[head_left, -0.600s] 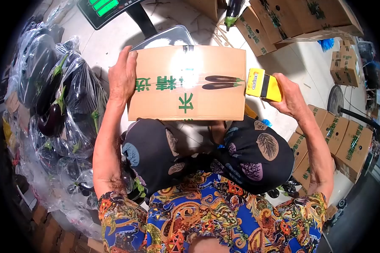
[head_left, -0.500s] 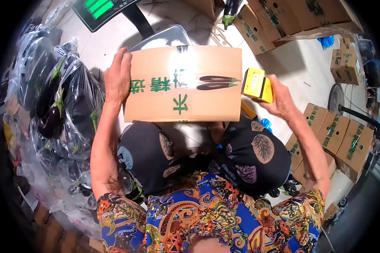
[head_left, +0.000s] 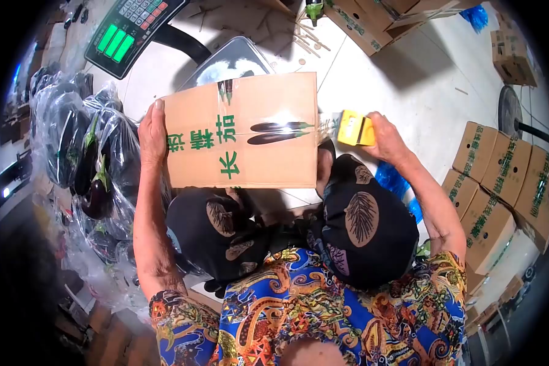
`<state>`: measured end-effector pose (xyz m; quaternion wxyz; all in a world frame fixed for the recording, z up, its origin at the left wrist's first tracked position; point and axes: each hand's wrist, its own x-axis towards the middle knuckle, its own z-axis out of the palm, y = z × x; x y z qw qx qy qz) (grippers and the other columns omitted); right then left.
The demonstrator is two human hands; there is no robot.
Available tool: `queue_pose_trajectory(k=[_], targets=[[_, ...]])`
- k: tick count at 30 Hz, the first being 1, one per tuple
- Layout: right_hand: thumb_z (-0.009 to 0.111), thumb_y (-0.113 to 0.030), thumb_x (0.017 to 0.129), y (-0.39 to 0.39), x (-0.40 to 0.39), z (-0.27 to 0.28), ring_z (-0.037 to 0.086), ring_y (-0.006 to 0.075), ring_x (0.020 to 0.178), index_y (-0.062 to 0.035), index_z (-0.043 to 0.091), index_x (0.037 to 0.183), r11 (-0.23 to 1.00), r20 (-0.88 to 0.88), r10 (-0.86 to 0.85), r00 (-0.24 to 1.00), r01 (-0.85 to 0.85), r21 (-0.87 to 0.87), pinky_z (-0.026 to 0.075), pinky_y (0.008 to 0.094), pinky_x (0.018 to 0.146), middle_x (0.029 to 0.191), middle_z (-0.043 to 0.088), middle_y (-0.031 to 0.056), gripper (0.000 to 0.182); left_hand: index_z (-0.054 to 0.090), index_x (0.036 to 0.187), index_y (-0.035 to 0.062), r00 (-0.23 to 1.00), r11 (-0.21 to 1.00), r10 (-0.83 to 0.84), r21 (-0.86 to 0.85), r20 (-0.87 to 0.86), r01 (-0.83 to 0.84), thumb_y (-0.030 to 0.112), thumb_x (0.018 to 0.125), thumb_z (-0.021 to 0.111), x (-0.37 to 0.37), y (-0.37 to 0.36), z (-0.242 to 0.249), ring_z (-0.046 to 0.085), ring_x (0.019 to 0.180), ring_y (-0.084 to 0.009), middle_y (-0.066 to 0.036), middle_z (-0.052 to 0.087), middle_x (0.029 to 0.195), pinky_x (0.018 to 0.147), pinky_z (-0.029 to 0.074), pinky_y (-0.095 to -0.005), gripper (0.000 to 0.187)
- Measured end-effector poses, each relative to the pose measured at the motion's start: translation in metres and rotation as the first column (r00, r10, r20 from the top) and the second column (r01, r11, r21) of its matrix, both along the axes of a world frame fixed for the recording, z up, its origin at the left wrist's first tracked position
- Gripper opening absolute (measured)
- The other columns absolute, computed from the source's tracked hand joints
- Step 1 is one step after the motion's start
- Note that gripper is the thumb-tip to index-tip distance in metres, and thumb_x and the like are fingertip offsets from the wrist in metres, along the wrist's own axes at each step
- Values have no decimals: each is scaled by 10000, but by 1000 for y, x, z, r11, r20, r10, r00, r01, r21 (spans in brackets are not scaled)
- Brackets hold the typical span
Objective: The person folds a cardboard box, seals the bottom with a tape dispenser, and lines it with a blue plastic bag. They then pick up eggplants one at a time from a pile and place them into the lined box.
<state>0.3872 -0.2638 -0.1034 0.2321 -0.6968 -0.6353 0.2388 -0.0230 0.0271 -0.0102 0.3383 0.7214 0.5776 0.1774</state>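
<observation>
Printed carton: the printed carton (head_left: 256,165) lies between the two hands, lettered face up, its near edge over the knees (head_left: 210,222); what bears its weight is hidden.
Left hand: the left hand (head_left: 153,134) rests against the carton's left end, fingertips at the far corner; how far its fingers close under the box is out of sight, so I cannot tell whether this grip is clamped.
Why there: it seems to brace that end against any pull from the opposite side.
Right hand: the right hand (head_left: 381,139) has its grip closed around the outer end of a yellow tape dispenser (head_left: 354,128), just beyond the carton's right end and apart from it.
Clear tape: a clear tape (head_left: 327,125) appears to span the gap between carton and dispenser; holding the dispenser out sideways probably keeps the strip taut.
Far side: a scale pan (head_left: 250,49) sits partly behind the carton, near the lit scale display (head_left: 116,43).
Sides: bagged eggplants (head_left: 61,149) lie left, beyond the left forearm; stacked cartons (head_left: 500,171) stand right.
</observation>
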Motion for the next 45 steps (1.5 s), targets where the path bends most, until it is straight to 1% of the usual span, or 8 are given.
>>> queue_pose_trajectory(k=[11,15,17,23,28,31,32,45], targets=[[719,-101,710,-14,-18,36,607,403,847,-17,431,1047,880,460,61,886,170,-443,522,437,734,924,584,223,451,628,1101,-45,996,991,62,-121,57,-55,428,1010,388,2,-1,-1,600,881,-186,-126,668,980,829,460,-299,539],[590,-17,721,44,-58,29,623,311,793,8,512,979,988,259,65,964,-27,-149,498,406,646,850,614,167,271,624,1115,-43,991,982,53,-188,124,-29,428,1012,374,-4,2,-9,602,898,-186,-130,667,993,839,460,-303,543],[645,-126,741,84,-85,12,643,268,776,-19,585,987,920,695,337,636,-67,-385,513,383,598,841,632,126,275,623,1118,-43,990,976,85,-210,110,-60,428,1012,367,-2,-1,-6,603,905,-185,-130,667,992,841,461,-304,546],[730,-149,716,83,-44,-31,666,274,819,-31,580,925,972,474,89,876,28,-234,538,380,668,827,660,116,282,523,1315,15,826,826,412,-540,385,-160,388,1012,357,25,-25,13,603,1049,-231,-138,608,1216,928,461,-325,509],[619,-583,793,107,-32,-30,414,413,1259,-27,460,1350,942,99,-270,958,284,-180,324,492,1051,1381,434,251,803,422,1407,19,590,807,430,-584,683,89,375,1025,255,14,-15,-6,483,1267,-274,-137,458,1422,1093,358,-396,549],[385,-624,941,97,-86,13,268,264,1400,-26,213,1496,926,-914,-372,160,123,-356,224,360,1144,1534,262,143,834,466,1366,29,608,851,388,-522,693,52,393,1028,277,14,-15,-9,542,1197,-281,-146,519,1356,1036,420,-439,531],[368,-636,937,104,-122,-44,193,261,1426,-38,114,1518,858,-836,-430,342,443,-260,185,357,1155,1572,153,129,872,468,1363,29,617,862,370,-505,694,51,394,1027,279,16,-14,-10,544,1192,-281,-146,521,1352,1031,422,-441,531],[344,-697,919,107,-113,-25,393,251,1277,-11,433,1375,788,-830,-542,-131,263,-556,296,351,1076,1399,446,155,828,487,1331,34,671,883,295,-462,680,79,411,1020,301,26,-4,-31,570,1134,-285,-141,553,1296,965,455,-468,523]])
